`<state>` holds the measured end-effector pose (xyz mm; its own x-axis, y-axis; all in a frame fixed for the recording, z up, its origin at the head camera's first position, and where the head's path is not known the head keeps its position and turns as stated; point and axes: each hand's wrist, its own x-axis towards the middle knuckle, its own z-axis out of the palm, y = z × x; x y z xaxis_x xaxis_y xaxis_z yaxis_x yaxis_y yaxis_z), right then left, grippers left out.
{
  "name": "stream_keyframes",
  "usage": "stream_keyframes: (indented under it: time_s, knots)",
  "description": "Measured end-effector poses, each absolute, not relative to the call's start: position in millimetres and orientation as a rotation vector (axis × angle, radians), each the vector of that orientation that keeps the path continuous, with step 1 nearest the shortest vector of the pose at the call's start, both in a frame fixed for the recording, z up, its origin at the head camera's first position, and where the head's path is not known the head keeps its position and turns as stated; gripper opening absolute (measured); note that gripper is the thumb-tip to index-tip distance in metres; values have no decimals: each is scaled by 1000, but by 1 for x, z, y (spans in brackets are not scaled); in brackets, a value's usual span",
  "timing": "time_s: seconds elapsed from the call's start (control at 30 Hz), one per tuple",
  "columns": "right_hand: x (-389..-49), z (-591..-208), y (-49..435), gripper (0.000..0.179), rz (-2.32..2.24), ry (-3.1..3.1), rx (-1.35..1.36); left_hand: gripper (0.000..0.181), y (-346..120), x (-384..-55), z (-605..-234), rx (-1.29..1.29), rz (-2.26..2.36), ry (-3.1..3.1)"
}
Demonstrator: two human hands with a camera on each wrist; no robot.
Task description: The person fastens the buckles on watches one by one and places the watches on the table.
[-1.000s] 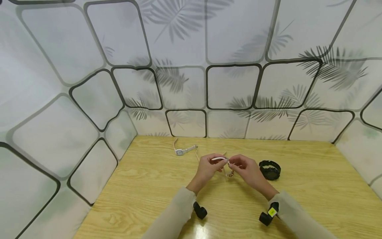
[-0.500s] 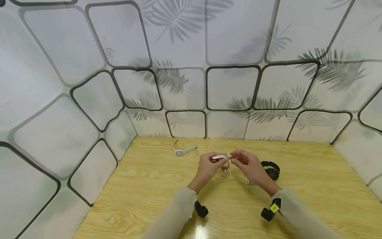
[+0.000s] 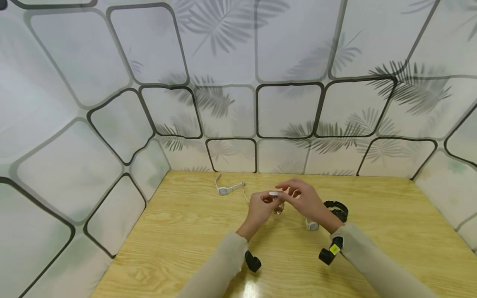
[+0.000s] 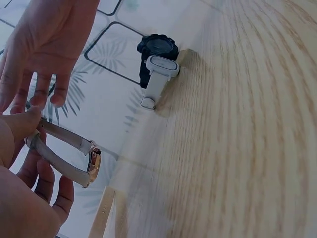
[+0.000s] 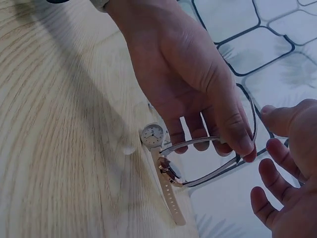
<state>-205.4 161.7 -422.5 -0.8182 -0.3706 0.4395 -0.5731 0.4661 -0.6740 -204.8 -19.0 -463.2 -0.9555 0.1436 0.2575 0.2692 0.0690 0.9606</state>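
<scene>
- Pinching a rose-gold, pale-strapped wristwatch (image 4: 62, 164): the left hand (image 3: 259, 207), thumb against finger.
- Hovering just beside: the right hand (image 3: 304, 202), fingers loosely spread; contact unclear.

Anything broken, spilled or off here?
Nothing stands out: no spill, no visible damage. The left hand holds one watch; a black watch and a white watch sit close together on the wooden table. Fine scratches would be too small to see.
</scene>
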Motion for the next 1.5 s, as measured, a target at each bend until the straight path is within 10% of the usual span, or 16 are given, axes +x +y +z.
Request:
stream_keyframes:
  time_s: [1.5]
  knots:
    - [-210, -431, 177, 27, 1594, -2461, 760, 19, -35, -199, -470, -509, -1793, -2317]
